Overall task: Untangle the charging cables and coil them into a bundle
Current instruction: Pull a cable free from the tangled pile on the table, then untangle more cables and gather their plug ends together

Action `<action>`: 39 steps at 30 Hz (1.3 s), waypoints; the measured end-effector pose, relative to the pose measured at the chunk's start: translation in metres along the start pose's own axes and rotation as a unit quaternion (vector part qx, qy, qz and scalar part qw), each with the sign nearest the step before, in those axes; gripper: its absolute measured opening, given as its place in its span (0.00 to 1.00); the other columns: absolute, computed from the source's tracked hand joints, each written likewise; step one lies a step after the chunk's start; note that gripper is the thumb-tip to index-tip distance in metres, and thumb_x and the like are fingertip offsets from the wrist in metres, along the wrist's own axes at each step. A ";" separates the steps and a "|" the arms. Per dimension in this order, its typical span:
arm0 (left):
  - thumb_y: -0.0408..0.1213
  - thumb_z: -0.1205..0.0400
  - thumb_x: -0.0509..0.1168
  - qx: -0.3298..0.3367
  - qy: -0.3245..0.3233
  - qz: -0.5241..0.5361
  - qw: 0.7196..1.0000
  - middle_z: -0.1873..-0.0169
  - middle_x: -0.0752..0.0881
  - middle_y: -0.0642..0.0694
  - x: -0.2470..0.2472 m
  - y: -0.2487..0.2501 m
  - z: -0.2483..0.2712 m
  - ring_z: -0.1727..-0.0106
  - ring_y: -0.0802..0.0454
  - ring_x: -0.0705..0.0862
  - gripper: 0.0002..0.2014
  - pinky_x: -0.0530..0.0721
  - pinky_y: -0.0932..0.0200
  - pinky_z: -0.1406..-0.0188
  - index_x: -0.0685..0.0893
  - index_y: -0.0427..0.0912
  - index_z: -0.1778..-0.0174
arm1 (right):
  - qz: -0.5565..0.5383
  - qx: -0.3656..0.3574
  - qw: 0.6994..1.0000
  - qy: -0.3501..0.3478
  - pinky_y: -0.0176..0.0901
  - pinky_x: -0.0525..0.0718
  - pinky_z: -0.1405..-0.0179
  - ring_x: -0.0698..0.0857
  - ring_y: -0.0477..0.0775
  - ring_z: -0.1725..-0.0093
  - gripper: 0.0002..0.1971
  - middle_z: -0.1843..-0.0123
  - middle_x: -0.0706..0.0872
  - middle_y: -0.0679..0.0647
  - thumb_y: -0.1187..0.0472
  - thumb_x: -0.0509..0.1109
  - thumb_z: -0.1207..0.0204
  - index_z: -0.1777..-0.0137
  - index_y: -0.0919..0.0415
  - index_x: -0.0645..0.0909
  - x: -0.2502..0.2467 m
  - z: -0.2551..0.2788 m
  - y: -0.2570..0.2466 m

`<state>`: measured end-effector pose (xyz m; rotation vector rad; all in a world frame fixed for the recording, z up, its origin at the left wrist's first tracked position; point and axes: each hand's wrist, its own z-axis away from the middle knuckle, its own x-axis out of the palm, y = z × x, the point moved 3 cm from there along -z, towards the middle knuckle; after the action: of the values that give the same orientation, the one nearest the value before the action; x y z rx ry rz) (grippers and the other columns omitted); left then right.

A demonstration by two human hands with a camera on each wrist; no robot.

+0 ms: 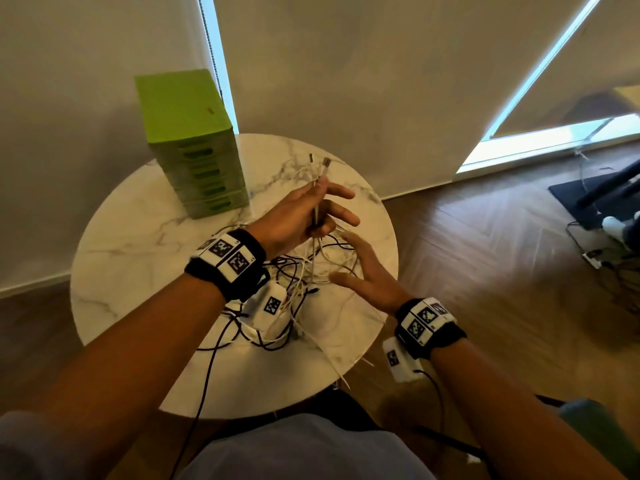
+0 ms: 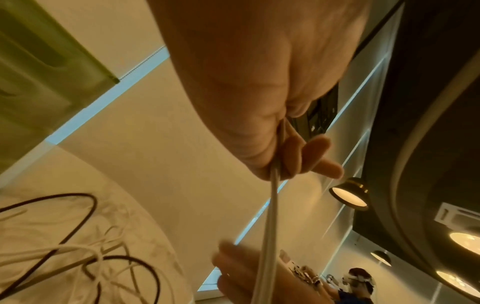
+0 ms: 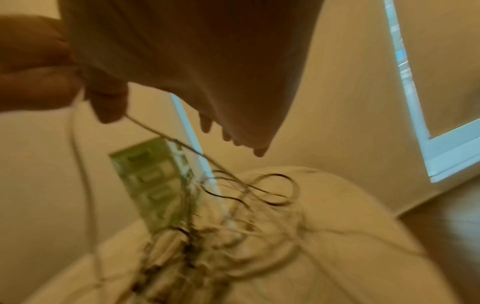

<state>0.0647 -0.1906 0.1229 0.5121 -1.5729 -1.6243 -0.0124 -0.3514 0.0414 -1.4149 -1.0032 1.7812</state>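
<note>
A tangle of black and white charging cables [image 1: 304, 282] lies in the middle of the round marble table [image 1: 138, 237]. My left hand [image 1: 318, 209] is raised above it and grips two white cable ends, whose plugs [image 1: 325, 164] point up and away from me. The gripped white cable [image 2: 271, 205] runs taut from the fist down toward the heap. My right hand [image 1: 349, 261] hovers just right of the hanging strands with its fingers spread and holds nothing. The right wrist view is blurred; it shows the tangle [image 3: 221, 216] below the palm.
A green drawer unit [image 1: 190, 143] stands at the table's back left, close to the wall. Black leads from the wrist cameras trail over the near table edge [image 1: 242, 414]. Wood floor with other cables and gear [image 1: 606, 244] lies to the right.
</note>
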 end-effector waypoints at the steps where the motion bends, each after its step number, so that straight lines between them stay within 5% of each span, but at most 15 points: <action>1: 0.52 0.07 0.44 -0.004 -0.017 -0.007 1.000 0.52 0.92 0.37 0.004 0.006 0.002 0.67 0.51 0.77 0.25 0.76 0.61 0.66 0.80 0.39 0.35 | -0.034 -0.026 0.998 -0.034 0.26 0.61 0.24 0.63 0.27 0.24 0.33 0.19 0.65 0.37 0.55 0.75 0.21 0.21 0.45 0.62 0.008 -0.005 -0.025; 3: 0.52 0.07 0.43 -0.009 -0.041 -0.016 0.999 0.50 0.91 0.36 0.007 0.019 0.006 0.62 0.48 0.84 0.25 0.83 0.58 0.60 0.80 0.39 0.36 | -0.071 0.002 0.988 -0.136 0.35 0.68 0.23 0.74 0.34 0.25 0.21 0.22 0.76 0.39 0.51 0.72 0.18 0.26 0.48 0.76 0.023 -0.015 -0.055; 5: 0.52 0.07 0.44 -0.004 -0.045 -0.022 0.999 0.47 0.91 0.34 -0.001 0.032 0.010 0.55 0.42 0.89 0.25 0.88 0.50 0.54 0.80 0.38 0.36 | -0.069 0.024 0.975 -0.212 0.51 0.76 0.24 0.86 0.50 0.35 0.14 0.41 0.91 0.51 0.49 0.67 0.14 0.44 0.59 0.88 0.033 -0.020 -0.065; 8: 0.52 0.07 0.45 0.018 -0.009 -0.011 1.000 0.51 0.91 0.34 -0.030 0.047 0.019 0.50 0.36 0.91 0.25 0.89 0.40 0.47 0.81 0.37 0.39 | -0.120 0.096 0.943 -0.295 0.63 0.80 0.29 0.91 0.64 0.48 0.21 0.68 0.86 0.60 0.48 0.66 0.14 0.66 0.59 0.81 0.029 -0.019 -0.052; 10: 0.51 0.07 0.45 0.034 0.034 0.012 0.999 0.61 0.91 0.38 -0.047 0.055 0.022 0.57 0.37 0.91 0.24 0.89 0.38 0.48 0.81 0.38 0.45 | -0.134 0.139 0.941 -0.279 0.63 0.84 0.36 0.89 0.63 0.59 0.21 0.74 0.78 0.56 0.45 0.70 0.18 0.70 0.56 0.76 0.008 -0.018 -0.035; 12: 0.52 0.07 0.47 0.061 0.107 0.056 0.991 0.73 0.83 0.45 -0.069 0.059 0.026 0.69 0.45 0.85 0.23 0.89 0.42 0.54 0.80 0.39 0.52 | -0.087 0.158 0.961 -0.208 0.59 0.87 0.47 0.81 0.56 0.66 0.20 0.72 0.74 0.53 0.45 0.72 0.20 0.67 0.57 0.75 -0.014 -0.024 -0.019; 14: 0.53 0.08 0.50 0.097 0.177 0.137 0.970 0.76 0.70 0.51 -0.086 0.059 0.027 0.75 0.53 0.70 0.22 0.85 0.51 0.61 0.78 0.42 0.57 | 0.049 0.093 0.989 -0.104 0.53 0.81 0.59 0.74 0.49 0.67 0.21 0.69 0.72 0.50 0.44 0.71 0.19 0.63 0.58 0.71 -0.035 -0.030 -0.011; 18: 0.46 0.06 0.50 0.178 0.260 0.228 0.921 0.76 0.63 0.54 -0.100 0.047 0.017 0.73 0.56 0.60 0.16 0.68 0.59 0.68 0.71 0.48 0.59 | 0.227 -0.045 0.973 0.019 0.48 0.78 0.58 0.79 0.44 0.60 0.15 0.57 0.81 0.47 0.43 0.68 0.17 0.47 0.54 0.72 -0.035 -0.033 -0.012; 22: 0.53 0.09 0.54 0.170 0.308 0.262 0.899 0.73 0.64 0.54 -0.107 0.027 0.002 0.72 0.57 0.60 0.17 0.59 0.59 0.70 0.67 0.50 0.62 | 0.388 -0.061 0.916 -0.077 0.54 0.82 0.38 0.82 0.59 0.34 0.28 0.27 0.78 0.58 0.44 0.65 0.16 0.21 0.57 0.65 0.019 -0.016 0.005; 26: 0.51 0.11 0.61 0.085 0.321 0.183 0.925 0.66 0.69 0.53 -0.107 -0.014 -0.006 0.69 0.58 0.64 0.11 0.61 0.62 0.73 0.68 0.50 0.50 | 0.411 -0.036 0.879 -0.238 0.53 0.76 0.30 0.75 0.62 0.27 0.38 0.19 0.69 0.60 0.40 0.62 0.16 0.13 0.56 0.53 0.072 0.002 0.025; 29: 0.46 0.10 0.61 0.045 0.328 0.167 0.929 0.69 0.67 0.54 -0.117 -0.028 0.000 0.72 0.58 0.62 0.09 0.55 0.60 0.72 0.69 0.51 0.53 | 0.371 -0.036 0.887 -0.274 0.52 0.76 0.31 0.76 0.60 0.30 0.34 0.24 0.71 0.56 0.34 0.56 0.16 0.16 0.53 0.64 0.072 -0.009 0.024; 32: 0.48 0.10 0.60 0.033 0.350 0.175 0.919 0.71 0.60 0.52 -0.144 -0.028 0.008 0.72 0.55 0.53 0.12 0.50 0.58 0.73 0.70 0.53 0.58 | 0.289 -0.065 0.928 -0.225 0.52 0.79 0.36 0.80 0.54 0.40 0.26 0.37 0.79 0.54 0.37 0.53 0.13 0.33 0.54 0.82 0.048 -0.046 0.009; 36: 0.49 0.09 0.58 0.004 0.382 0.125 0.916 0.69 0.55 0.50 -0.169 -0.034 0.012 0.74 0.55 0.53 0.15 0.54 0.63 0.80 0.69 0.53 0.62 | 0.208 -0.120 0.964 -0.113 0.52 0.78 0.50 0.81 0.55 0.55 0.21 0.57 0.85 0.58 0.48 0.59 0.11 0.52 0.63 0.85 0.014 -0.119 -0.028; 39: 0.49 0.09 0.57 -0.028 0.382 0.090 0.920 0.72 0.59 0.53 -0.176 -0.047 0.007 0.76 0.57 0.57 0.15 0.58 0.63 0.79 0.67 0.53 0.61 | 0.203 -0.107 0.968 -0.100 0.57 0.81 0.47 0.84 0.60 0.52 0.16 0.54 0.88 0.61 0.54 0.62 0.12 0.48 0.64 0.86 0.008 -0.184 -0.039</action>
<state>0.1522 -0.0556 0.0369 0.8210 -0.9463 -1.1145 0.1662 -0.2941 0.0476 -1.6937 -1.0932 2.2015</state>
